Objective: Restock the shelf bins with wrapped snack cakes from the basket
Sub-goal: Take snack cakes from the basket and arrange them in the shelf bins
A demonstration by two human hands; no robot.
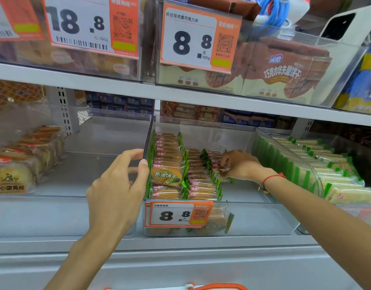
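A clear shelf bin (264, 218) in the middle holds rows of green-edged wrapped snack packets (166, 174), two full rows on the left and a shorter third row. My right hand (241, 164), with a red cord on the wrist, reaches into the bin and pinches a snack packet (219, 174) at the front of the third row. My left hand (117, 185) hovers at the bin's left wall, fingers loosely curved, thumb tip touching the wall's top edge, holding nothing. The right part of the bin floor is bare. An orange basket handle (218, 286) peeks in at the bottom edge.
A left bin (75, 216) holds yolk pastries (15, 174) along its left side. A right bin (318, 183) is packed with white, green-edged packets. An orange 8.8 price tag (180, 214) hangs on the middle bin's front. The shelf above (117, 88) carries wafer packs.
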